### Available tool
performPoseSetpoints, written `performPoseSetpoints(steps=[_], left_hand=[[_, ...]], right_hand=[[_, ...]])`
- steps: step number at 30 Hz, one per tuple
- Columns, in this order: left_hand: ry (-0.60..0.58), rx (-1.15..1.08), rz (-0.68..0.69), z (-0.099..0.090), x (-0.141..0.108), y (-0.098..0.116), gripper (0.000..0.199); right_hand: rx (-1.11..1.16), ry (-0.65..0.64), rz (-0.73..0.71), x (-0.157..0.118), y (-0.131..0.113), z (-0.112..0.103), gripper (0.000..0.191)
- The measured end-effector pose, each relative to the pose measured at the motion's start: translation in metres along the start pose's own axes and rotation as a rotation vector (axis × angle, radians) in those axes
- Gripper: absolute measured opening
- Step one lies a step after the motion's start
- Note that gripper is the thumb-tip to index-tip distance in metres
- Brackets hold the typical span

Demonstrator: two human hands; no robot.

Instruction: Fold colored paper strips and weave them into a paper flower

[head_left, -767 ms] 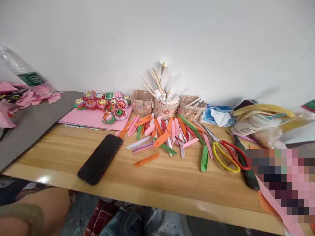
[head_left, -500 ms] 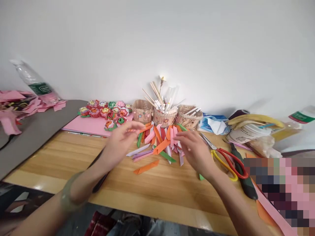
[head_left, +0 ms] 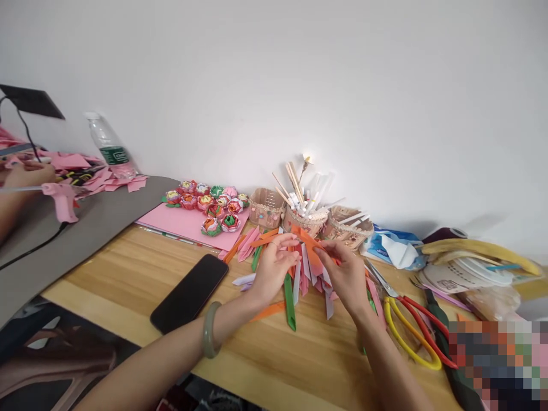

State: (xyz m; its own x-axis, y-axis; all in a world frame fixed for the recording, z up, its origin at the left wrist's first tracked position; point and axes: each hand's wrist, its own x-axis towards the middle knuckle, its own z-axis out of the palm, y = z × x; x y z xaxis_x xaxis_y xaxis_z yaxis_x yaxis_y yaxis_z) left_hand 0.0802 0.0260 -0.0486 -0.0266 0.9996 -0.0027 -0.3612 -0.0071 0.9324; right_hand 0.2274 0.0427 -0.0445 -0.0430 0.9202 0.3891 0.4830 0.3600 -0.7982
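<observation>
My right hand (head_left: pixel 347 275) is over the pile of folded paper strips (head_left: pixel 305 277), its thumb and fingers pinched on a folded orange paper strip (head_left: pixel 314 254). To its left, my left hand (head_left: pixel 274 271) is above the same pile. Its fingers are loosely curved and apart, with the tips close to the orange paper, and I see nothing gripped in them. The pile mixes pink, orange, lilac and green pieces. A green strip (head_left: pixel 290 305) points toward me below the left fingers. A bracelet (head_left: pixel 209 331) circles my left wrist.
Behind the pile stand three small baskets (head_left: pixel 263 208), one full of sticks. Paper flowers (head_left: pixel 214 211) lie on pink sheets. A phone (head_left: pixel 190 294) is left, scissors (head_left: pixel 406 319) right. Further left are a bottle (head_left: pixel 115 151), a pink glue gun (head_left: pixel 63 202) and another person's hand (head_left: pixel 32 174).
Both hands have come closer together over the pile, and my right hand has taken hold of an orange strip. The view has turned left, bringing the phone, glue gun and other person's hand into sight.
</observation>
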Motion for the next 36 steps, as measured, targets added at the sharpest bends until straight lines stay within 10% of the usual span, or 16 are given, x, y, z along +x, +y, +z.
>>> performPoseSetpoints(steps=[6, 16, 22, 25, 29, 36], left_hand=[[-0.079, -0.028, -0.076, 0.003, 0.004, -0.001, 0.018], [0.041, 0.018, -0.135, -0.014, -0.007, 0.017, 0.030], [0.169, 1.127, 0.353, -0.094, -0.049, 0.032, 0.044], [0.221, 1.501, 0.288, -0.148, -0.073, 0.016, 0.061], [0.163, 1.578, 0.252, -0.187, -0.091, 0.001, 0.063], [0.204, 1.529, 0.173, -0.200, -0.084, 0.021, 0.064]], right_hand=[[0.347, -0.374, 0.351, -0.013, -0.012, 0.007, 0.030], [0.434, -0.538, 0.431, -0.027, -0.020, 0.022, 0.037], [0.392, -0.476, 0.427, -0.026, -0.024, 0.017, 0.037], [0.397, -0.457, 0.405, -0.025, -0.024, 0.017, 0.037], [0.381, -0.442, 0.371, -0.024, -0.021, 0.017, 0.037], [0.392, -0.394, 0.361, -0.021, -0.020, 0.012, 0.035]])
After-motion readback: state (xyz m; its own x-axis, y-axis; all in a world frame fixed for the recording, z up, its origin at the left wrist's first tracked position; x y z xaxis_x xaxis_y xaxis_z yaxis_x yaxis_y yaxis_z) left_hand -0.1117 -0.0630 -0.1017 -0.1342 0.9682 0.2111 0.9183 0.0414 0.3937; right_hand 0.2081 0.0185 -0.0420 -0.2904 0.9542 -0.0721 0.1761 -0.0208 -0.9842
